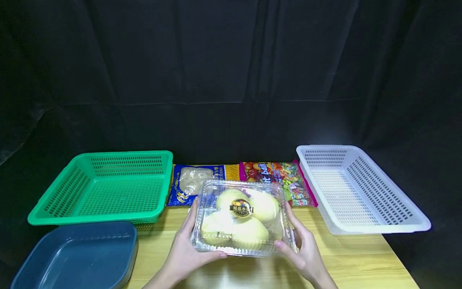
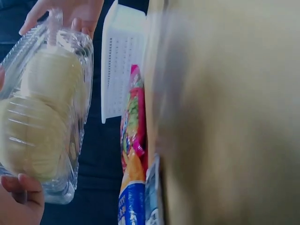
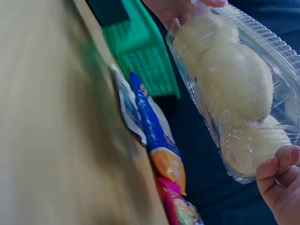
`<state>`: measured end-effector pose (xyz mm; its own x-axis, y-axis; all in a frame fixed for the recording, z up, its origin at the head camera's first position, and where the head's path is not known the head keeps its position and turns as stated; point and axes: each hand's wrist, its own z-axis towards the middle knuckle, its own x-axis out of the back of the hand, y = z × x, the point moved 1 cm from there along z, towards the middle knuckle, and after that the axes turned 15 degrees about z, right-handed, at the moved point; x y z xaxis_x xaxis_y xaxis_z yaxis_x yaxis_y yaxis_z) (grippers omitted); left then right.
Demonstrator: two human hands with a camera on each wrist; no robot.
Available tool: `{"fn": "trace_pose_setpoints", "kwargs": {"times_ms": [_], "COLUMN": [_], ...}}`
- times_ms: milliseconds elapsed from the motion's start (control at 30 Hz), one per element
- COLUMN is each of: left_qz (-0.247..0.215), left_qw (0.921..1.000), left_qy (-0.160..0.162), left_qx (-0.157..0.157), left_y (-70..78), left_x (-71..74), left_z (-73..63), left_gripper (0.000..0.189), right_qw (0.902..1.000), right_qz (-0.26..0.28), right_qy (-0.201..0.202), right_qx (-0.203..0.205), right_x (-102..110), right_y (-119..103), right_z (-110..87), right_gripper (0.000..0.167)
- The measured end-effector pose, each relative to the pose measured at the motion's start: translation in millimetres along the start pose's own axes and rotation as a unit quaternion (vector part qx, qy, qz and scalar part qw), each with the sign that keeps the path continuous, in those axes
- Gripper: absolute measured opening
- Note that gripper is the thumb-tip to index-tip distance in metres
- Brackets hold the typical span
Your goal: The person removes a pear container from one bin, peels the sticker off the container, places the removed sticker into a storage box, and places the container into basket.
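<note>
A clear plastic fruit box [image 1: 240,241] with a dark round label on its lid is held up above the table. Several large, pale yellow fruits [image 2: 30,136] fill it; their exact kind is hard to tell. My left hand [image 1: 195,245] grips the box's left end, thumb at the near edge. At the opposite end my right hand [image 1: 303,245] holds it likewise, and its curled fingertips show under the box in the right wrist view. Behind the box lie a blue and yellow food bag [image 1: 184,184] and a pink-edged candy bag [image 1: 301,184], both partly covered by it.
To the left stands a green basket [image 1: 164,192], with a dark blue tray [image 1: 131,249] in front of it. A white basket [image 1: 364,228] is at the right table edge. Another flat packet [image 3: 129,103] lies by the blue bag. Black cloth [image 1: 216,80] hangs behind.
</note>
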<state>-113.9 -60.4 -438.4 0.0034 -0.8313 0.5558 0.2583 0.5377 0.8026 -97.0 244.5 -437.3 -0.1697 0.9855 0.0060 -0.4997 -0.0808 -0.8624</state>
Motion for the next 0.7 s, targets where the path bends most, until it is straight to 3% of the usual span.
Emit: {"fn": "trace_pose_setpoints", "kwargs": {"times_ms": [167,267,367,500,567,633,700], "left_qz": [-0.026,-0.032,-0.006,0.011,-0.001,-0.016,-0.022], "left_qw": [0.999,0.9988,0.999,0.9865,0.9792,0.9731,0.9673], "left_qy": [0.0,0.008,0.034,0.05,0.042,0.038,0.043], "left_qx": [0.035,0.037,-0.029,-0.156,-0.198,-0.227,-0.249], "left_y": [-1.6,-4.7,-27.1,-91.4,-118.8,-133.5,-137.2], "left_x": [-4.1,-12.2,-26.6,-54.0,-64.9,-72.1,-74.9], "left_z": [-26.0,-41.2,-51.7,-56.9,-58.2,-59.5,-61.2], "left_gripper": [0.149,0.152,0.154,0.141,0.133,0.126,0.117], "right_qw": [0.9996,0.9992,0.9987,0.9971,0.9958,0.9942,0.9927], "right_qz": [-0.001,-0.01,-0.03,-0.063,-0.081,-0.097,-0.111], "right_qy": [-0.029,-0.04,-0.041,-0.039,-0.038,-0.042,-0.044], "right_qx": [0.0,-0.002,-0.004,-0.014,-0.02,-0.022,-0.02], "right_x": [-4,-1,2,5,5,5,5], "right_y": [5,7,10,16,19,22,26], "right_z": [-15.1,-24.4,-33.8,-46.6,-51.0,-54.0,-56.8], "right_gripper": [0.093,0.094,0.092,0.09,0.089,0.089,0.089]}}
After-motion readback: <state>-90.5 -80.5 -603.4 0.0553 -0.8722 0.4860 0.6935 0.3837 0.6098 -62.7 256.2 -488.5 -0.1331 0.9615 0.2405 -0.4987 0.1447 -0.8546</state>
